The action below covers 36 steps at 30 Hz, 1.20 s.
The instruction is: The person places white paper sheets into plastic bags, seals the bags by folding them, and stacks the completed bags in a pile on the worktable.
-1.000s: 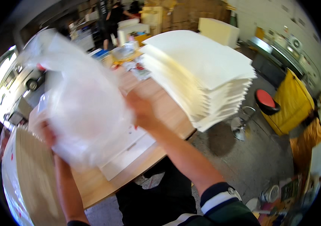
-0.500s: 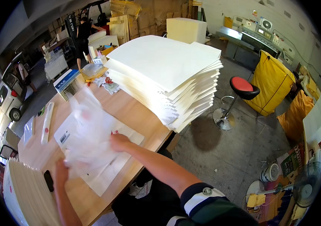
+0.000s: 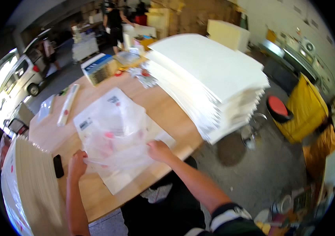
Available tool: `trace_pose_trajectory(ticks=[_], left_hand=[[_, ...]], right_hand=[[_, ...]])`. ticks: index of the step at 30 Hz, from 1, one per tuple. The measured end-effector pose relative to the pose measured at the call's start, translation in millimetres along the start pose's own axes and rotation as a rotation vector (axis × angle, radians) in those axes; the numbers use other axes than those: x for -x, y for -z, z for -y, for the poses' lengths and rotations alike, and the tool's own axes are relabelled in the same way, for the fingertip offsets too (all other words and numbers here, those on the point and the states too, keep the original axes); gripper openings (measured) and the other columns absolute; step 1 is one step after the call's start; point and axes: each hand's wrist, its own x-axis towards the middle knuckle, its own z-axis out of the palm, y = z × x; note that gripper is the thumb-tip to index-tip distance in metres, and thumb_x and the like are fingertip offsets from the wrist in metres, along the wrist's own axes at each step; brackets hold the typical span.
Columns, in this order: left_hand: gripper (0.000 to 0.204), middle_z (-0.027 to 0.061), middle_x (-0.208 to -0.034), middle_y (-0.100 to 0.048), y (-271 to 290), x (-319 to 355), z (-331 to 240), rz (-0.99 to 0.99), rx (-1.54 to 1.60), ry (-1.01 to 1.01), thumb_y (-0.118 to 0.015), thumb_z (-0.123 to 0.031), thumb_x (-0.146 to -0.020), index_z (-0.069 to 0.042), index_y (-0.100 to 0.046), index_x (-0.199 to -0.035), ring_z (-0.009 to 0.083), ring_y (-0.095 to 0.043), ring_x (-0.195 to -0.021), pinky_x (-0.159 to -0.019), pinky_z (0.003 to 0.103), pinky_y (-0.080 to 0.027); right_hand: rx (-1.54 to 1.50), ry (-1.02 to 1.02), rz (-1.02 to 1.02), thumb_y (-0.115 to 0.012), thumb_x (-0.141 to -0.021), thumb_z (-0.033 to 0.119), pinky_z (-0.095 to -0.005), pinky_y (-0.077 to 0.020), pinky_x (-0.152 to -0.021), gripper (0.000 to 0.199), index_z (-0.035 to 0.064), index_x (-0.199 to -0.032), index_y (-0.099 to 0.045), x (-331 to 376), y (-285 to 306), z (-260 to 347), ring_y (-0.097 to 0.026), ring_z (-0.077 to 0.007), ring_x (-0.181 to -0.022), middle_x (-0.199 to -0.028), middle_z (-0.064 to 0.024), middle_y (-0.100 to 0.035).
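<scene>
A clear plastic bag (image 3: 114, 135) with small red and black marks lies spread on the wooden table (image 3: 167, 110). My left hand (image 3: 77, 164) grips the bag's near left edge. My right hand (image 3: 159, 150) holds its near right edge, fingers closed on the plastic. A tall stack of white foam sheets (image 3: 210, 78) stands on the table's right side, beyond my right hand. A stack of bagged sheets (image 3: 30, 192) sits by my left forearm.
A black phone (image 3: 58, 166) lies near my left hand. A long white tube (image 3: 67, 104) and a blue-and-white box (image 3: 98, 67) are farther back. A red stool (image 3: 278, 109) and yellow bin (image 3: 307, 110) stand right of the table. A person stands far back.
The bag was held up in the air a second ago; both hands have brought it down flat onto the table and now hold its near edge.
</scene>
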Motion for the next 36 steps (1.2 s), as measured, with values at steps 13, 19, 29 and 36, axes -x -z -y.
trace_pose_trajectory(ticks=[13,19,29,36], left_hand=[[0.018,0.0090,-0.086,-0.060,144,-46,-165,-0.672,-0.085,-0.219,-0.061,0.005,-0.075,-0.008,-0.056,-0.086,0.0329,-0.063,-0.073,-0.061,0.041,-0.050],[0.019,0.0062,-0.087,-0.055,114,-45,-206,-0.529,-0.275,-0.429,-0.060,-0.001,-0.076,-0.009,-0.056,-0.093,0.0261,-0.064,-0.064,-0.053,0.037,-0.052],[0.020,0.0053,-0.090,-0.053,48,-41,-210,-0.320,-0.326,-0.482,-0.061,0.000,-0.073,-0.010,-0.057,-0.090,0.0206,-0.064,-0.082,-0.064,0.035,-0.050],[0.045,0.0076,-0.114,-0.060,85,-15,-246,-0.189,-0.232,-0.469,-0.075,-0.014,-0.072,-0.013,-0.064,-0.116,0.0262,-0.059,-0.108,-0.095,0.049,-0.045]], right_hand=[[-0.578,-0.004,-0.459,-0.076,-0.075,0.024,-0.0400,-0.0488,-0.091,0.060,0.0005,-0.127,-0.057,13,-42,1,-0.064,-0.0353,-0.105,-0.109,-0.0231,-0.067],[-0.187,0.269,-0.720,-0.085,-0.069,0.021,-0.0416,-0.0447,-0.092,0.097,0.0038,-0.147,-0.031,44,7,77,-0.054,-0.0276,-0.113,-0.126,-0.0149,-0.058],[-0.283,0.070,-0.750,-0.068,-0.075,0.010,-0.0390,-0.0539,-0.076,0.029,0.0052,-0.104,-0.069,47,18,7,-0.069,-0.0342,-0.084,-0.093,-0.0189,-0.070],[-0.047,0.409,-0.855,-0.084,-0.070,0.015,-0.0401,-0.0479,-0.091,0.053,0.0019,-0.117,-0.063,137,111,57,-0.060,-0.0309,-0.108,-0.115,-0.0158,-0.064]])
